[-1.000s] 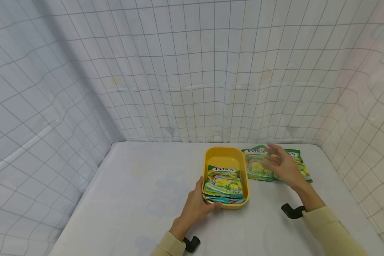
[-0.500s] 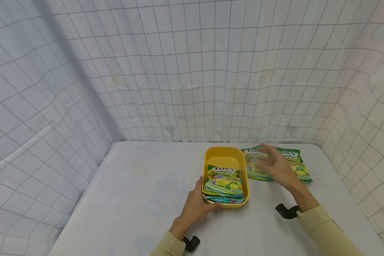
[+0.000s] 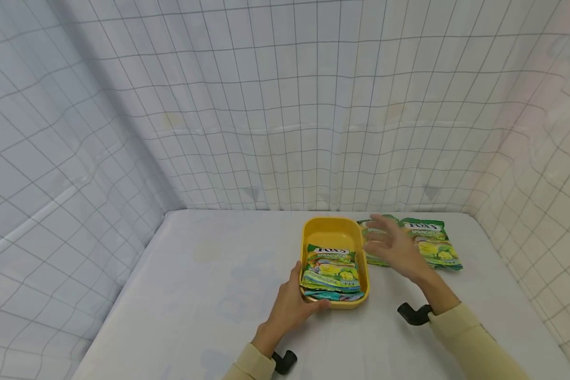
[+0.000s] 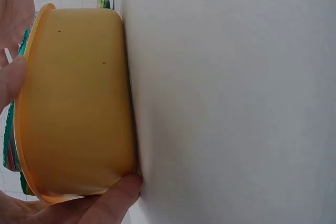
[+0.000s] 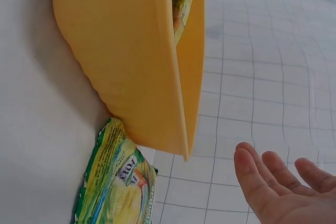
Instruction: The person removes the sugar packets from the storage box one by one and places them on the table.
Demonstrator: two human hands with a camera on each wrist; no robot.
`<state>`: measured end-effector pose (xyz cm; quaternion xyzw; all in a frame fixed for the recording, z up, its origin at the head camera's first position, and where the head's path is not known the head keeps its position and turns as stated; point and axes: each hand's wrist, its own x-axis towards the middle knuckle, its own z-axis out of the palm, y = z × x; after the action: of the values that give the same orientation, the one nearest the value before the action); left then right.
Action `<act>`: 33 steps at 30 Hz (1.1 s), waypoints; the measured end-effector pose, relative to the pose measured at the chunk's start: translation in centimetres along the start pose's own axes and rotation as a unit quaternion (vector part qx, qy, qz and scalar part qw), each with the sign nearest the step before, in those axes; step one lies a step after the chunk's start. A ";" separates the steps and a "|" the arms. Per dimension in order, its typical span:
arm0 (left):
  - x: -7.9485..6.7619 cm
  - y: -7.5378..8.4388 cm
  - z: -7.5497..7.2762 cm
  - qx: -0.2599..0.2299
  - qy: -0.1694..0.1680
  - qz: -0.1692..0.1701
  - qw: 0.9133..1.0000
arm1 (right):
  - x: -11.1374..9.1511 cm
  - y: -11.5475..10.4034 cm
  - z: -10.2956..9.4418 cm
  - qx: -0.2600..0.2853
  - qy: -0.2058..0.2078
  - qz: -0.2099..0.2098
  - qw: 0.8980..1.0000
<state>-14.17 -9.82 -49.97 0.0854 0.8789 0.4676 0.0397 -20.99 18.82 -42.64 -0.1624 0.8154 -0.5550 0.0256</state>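
Left hand (image 3: 288, 307) grips near-left corner of smooth, rounded yellow tub (image 3: 329, 228). Inside tub: crinkled green packet (image 3: 331, 270); teal strip (image 3: 333, 296) at its near end, perhaps a second sachet. Right hand (image 3: 395, 249), empty, fingers spread, has shifted tubward above the middle packet (image 5: 121, 187), uncovering the flat, squarish outer packet (image 3: 434, 246) farther right of tub.

At the yellow tub's (image 3: 331, 237) far end, a gap is being left open from above; near part is being taken up by a green bag (image 3: 331, 270) and a teal packet (image 3: 333, 296). Near-left corner is being blocked by the left hand (image 3: 288, 305). Right flank is being crowded by a second bag (image 5: 118, 182), overhung by the right hand (image 3: 396, 250). A broad lane is being offered over the white tabletop (image 3: 195, 274) to the left; behind, reach is being bounded by the gridded wall (image 3: 285, 132).
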 end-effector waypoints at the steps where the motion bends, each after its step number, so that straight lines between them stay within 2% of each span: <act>1: 0.0 0.0 0.0 0.000 0.000 0.001 1.000 | 0.0 0.0 0.1 0.000 -0.001 0.000 1.000; 14: 0.0 -0.1 0.0 0.000 -0.002 0.005 1.000 | 0.5 -0.1 2.0 -0.002 -0.017 -0.018 1.000; 24: -0.1 -0.1 0.0 0.003 -0.001 0.007 1.000 | 0.7 -0.2 3.4 -0.008 -0.022 -0.005 1.000; 33: -0.2 0.1 -0.1 -0.002 -0.002 0.009 1.000 | 0.4 -0.7 4.4 -0.043 -0.038 0.037 0.998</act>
<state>-13.97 -9.90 -49.80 0.0944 0.8770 0.4696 0.0374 -20.24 14.50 -43.67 -0.1540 0.8427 -0.5111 0.0701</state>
